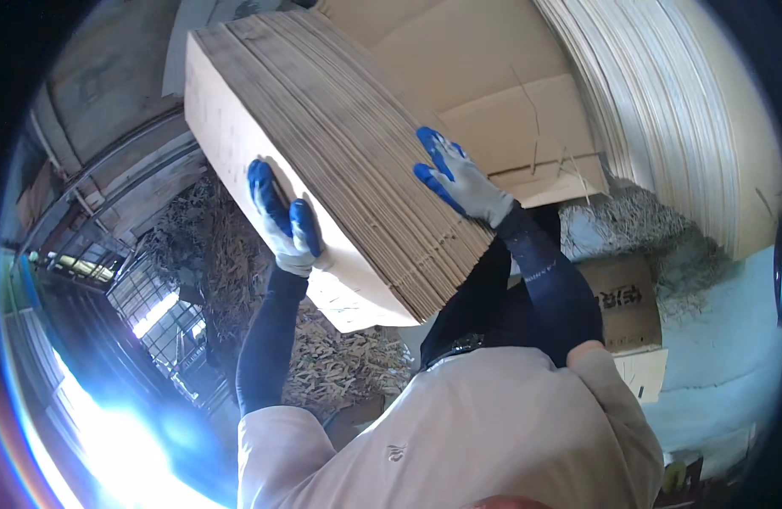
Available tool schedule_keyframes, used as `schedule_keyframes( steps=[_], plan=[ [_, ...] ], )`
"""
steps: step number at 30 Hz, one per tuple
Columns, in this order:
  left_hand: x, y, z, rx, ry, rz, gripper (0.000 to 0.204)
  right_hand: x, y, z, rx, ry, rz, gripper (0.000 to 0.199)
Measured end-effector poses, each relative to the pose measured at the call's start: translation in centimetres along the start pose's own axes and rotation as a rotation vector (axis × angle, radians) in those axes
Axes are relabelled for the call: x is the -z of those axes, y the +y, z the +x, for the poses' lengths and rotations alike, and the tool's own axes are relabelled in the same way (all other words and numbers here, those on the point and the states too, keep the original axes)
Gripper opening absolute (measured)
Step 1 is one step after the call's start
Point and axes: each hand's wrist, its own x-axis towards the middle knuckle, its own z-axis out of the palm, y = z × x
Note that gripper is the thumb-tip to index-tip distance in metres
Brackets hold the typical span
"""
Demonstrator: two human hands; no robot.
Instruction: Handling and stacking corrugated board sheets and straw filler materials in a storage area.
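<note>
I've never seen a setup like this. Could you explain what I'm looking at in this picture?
There is no machine here: it's one view looking down from a camera on a person's head, its fisheye lens bending straight edges. The person's gloved left hand lies open against the pale side of a thick stack of cardboard sheets; the gloved right hand is open at the opposite side. Whether they carry its weight is unclear. Brown scraps lie below; another stack is at upper right.

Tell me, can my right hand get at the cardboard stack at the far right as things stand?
Probably yes: your right hand would have to leave the cardboard bundle, but mainly flat brown cardboard shows between it and the cardboard stack.
</note>
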Motion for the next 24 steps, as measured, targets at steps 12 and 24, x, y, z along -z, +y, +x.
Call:
schedule_keyframes(
  steps=[12, 24],
  plan=[
    [9.1, -8.1, -8.5, 0.809, 0.465, -0.595, 0.077, 1.1, 4.2, -1.5, -0.153, -0.002, 0.624, 0.059],
    [-1.4, -0.4, -30.7, 1.619, 0.303, -1.469, 0.083, -3.3, 4.3, -4.1, -0.111, -0.01, -0.374, 0.061]
  ],
)
